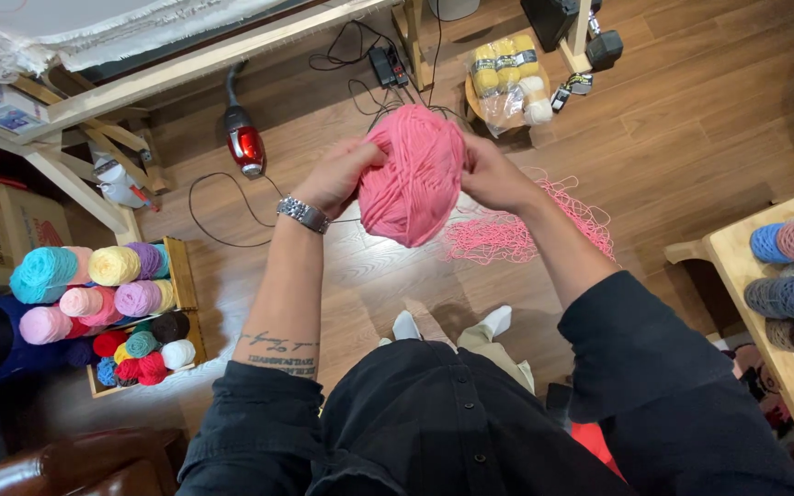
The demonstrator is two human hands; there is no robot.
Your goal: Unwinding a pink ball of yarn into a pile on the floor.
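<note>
- Large ball of pink yarn (413,174) held up in front of the chest, above the wooden floor (691,119), between both hands.
- Left hand (340,174) pressed against the ball's left side, palm turned toward it, fingers curled around and partly hidden behind the yarn; wrist bent slightly back, with a metal wristwatch (302,214) just below the ball's left edge.
- Left forearm bare, rising steeply toward the ball, black sleeve pushed up at the elbow.
- Right hand (492,174) clasping the ball's right side, fingertips sunk in at its upper right edge, back of the hand facing the camera.
- Right forearm angled up and inward to the ball, sleeve pushed back likewise.
- Both hands closed on the ball, gripping it from opposite sides, apart by the ball's width.
- Loose tangle of pink strand (526,230) spread on the floor just right of and below the ball.
- Bag of yellow and white skeins (509,83) beyond the ball, on a small round stool.
- Red handheld vacuum (243,142) lying well left of the ball.
- Wooden crate of coloured yarn balls (121,303) far lower left of the ball; more yarn on a wooden shelf (737,253) far right.
</note>
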